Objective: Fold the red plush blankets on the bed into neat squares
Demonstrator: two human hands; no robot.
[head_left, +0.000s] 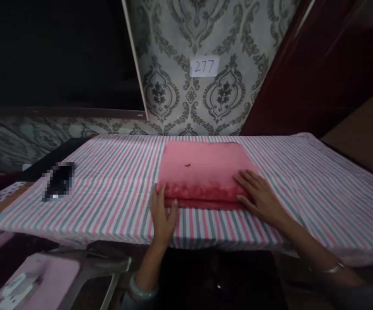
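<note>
A folded pink cloth (202, 168) with a darker red front part lies on the striped tablecloth (115, 189). A small dark red mark shows on its upper face. My left hand (163, 215) is at the cloth's front left corner, fingers stretched out and touching its edge. On the right side, my right hand (260, 198) rests with spread fingers on the cloth's front right part. Both hands are open and neither grips the fabric. The cloth's underside is hidden.
A dark, blurred-out object (59, 181) lies on the table's left part. Behind stand a large black screen (57, 56) and a patterned wall with a paper reading 277 (204, 66). A pink seat or stool (51, 275) is at the lower left.
</note>
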